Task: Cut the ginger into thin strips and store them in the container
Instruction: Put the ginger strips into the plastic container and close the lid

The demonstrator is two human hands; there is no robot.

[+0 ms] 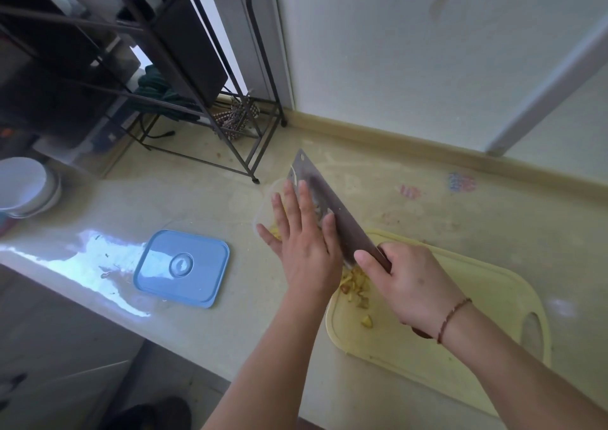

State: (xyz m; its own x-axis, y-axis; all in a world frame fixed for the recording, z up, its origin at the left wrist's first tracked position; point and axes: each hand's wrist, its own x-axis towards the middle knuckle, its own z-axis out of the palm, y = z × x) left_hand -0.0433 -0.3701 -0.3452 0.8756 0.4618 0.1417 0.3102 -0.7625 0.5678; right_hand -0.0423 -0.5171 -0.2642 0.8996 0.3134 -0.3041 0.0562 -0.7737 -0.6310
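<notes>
At frame centre the right hand [411, 285] grips the cleaver [324, 206] tilted over the clear container [263, 212] while the left hand [302, 232], fingers straight, presses the ginger strips [320, 211] against the blade, apparently sweeping them in.

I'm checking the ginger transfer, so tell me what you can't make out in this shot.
Head view only:
- container: mostly hidden behind the left hand; fill level unknown.
- ginger on the cleaver: blurred, covered by fingers.
- cleaver handle: wrapped by the right hand.
- cutting board: partly hidden by the right forearm.
</notes>
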